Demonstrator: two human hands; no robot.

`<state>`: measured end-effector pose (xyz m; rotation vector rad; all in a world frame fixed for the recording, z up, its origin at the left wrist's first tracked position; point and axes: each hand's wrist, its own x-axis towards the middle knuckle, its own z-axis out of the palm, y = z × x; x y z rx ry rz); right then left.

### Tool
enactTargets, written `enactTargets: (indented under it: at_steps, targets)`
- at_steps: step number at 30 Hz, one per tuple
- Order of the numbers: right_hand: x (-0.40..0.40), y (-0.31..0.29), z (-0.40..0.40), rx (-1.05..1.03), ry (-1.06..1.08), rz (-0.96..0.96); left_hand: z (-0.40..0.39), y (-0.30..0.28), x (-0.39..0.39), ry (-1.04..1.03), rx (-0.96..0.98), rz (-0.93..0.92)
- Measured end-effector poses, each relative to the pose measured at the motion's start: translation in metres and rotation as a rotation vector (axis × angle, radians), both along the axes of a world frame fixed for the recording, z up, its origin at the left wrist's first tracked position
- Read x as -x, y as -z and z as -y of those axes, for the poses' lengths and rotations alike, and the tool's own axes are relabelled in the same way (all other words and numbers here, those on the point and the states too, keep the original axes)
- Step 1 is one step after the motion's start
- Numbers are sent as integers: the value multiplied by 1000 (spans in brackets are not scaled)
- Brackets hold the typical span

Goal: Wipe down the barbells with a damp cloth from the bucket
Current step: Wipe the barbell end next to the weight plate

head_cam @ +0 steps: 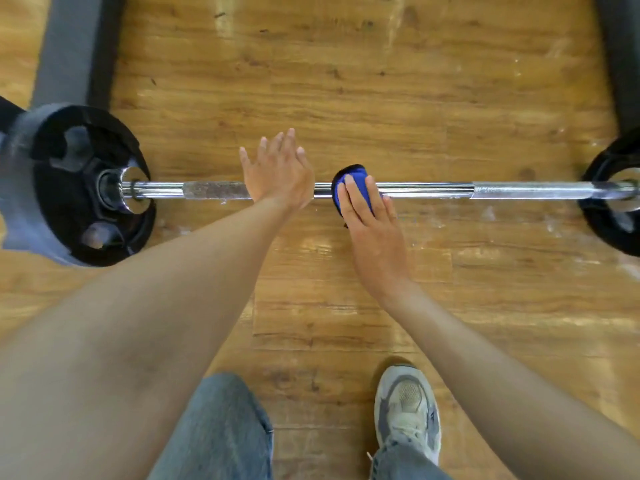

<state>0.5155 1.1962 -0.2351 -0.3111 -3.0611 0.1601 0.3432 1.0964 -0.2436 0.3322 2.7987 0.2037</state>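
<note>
The barbell (415, 189) lies across the wooden floor (346, 98). The right hand (372, 230) presses a blue cloth (351, 178) onto its middle, fingers straight; the left hand (277, 171) rests flat on the bar, fingers spread and gripping nothing
</note>
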Motion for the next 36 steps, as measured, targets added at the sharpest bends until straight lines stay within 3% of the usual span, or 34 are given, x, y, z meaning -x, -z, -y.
enactTargets:
  at_steps: [6, 11, 16, 21, 26, 30, 31, 34, 36]
  targets:
    - [5, 5, -38, 22, 329, 39, -6, -2, 13, -3, -38, -37]
    - [15, 0, -25, -19, 42, 23, -9, 0, 22, -4, -46, -34]
    - [16, 7, -51, 20, 396, 33, -12, 2, 29, -15, -65, -58]
    - [19, 9, -28, -35, 34, -45, -12, 1, 28, -4, -87, -56]
    - [16, 9, -47, 63, 462, 11, -11, 1, 29, 8, -86, -67]
    - [12, 11, -43, 8, 225, -23, -12, 2, 27, 3, -94, -71]
    - [8, 10, -51, -6, 233, -9, -12, 2, 28, 5, -99, -74]
    - [4, 7, -73, 32, 540, 21, -11, 3, 30, 4, -96, -96]
    - [5, 9, -66, 41, 512, -4, -12, 3, 29, 16, -93, -100]
